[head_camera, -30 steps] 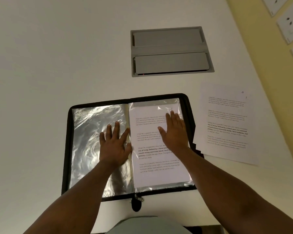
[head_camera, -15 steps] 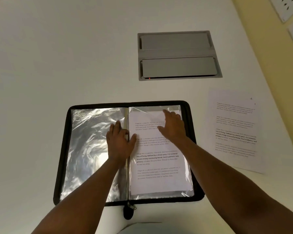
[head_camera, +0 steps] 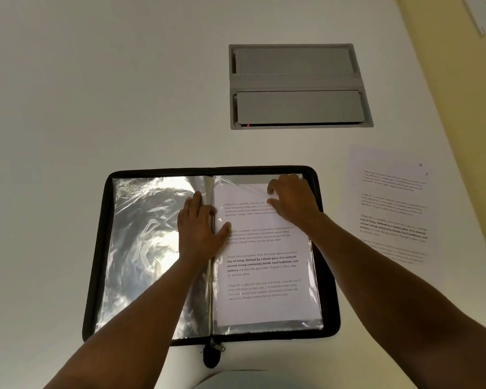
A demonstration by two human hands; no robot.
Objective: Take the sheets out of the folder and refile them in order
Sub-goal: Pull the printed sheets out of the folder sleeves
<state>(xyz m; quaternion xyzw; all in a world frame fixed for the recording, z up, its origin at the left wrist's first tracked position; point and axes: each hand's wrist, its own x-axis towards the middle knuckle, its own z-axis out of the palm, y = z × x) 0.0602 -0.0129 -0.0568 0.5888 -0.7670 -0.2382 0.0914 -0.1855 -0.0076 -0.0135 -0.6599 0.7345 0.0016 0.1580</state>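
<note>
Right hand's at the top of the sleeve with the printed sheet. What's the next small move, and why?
Probably draw the printed sheet up out of the plastic sleeve. The right hand has its fingers curled at the sleeve's open top edge, the left hand lies flat by the folder spine, and the sheet sits inside.

White table (head_camera: 96, 94) bears open folder (head_camera: 97, 262), loose sheet (head_camera: 393, 209) (right side).

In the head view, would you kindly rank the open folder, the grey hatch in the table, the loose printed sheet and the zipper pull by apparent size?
1. Open folder
2. Grey hatch and loose printed sheet: too alike to rank
3. Zipper pull
</note>
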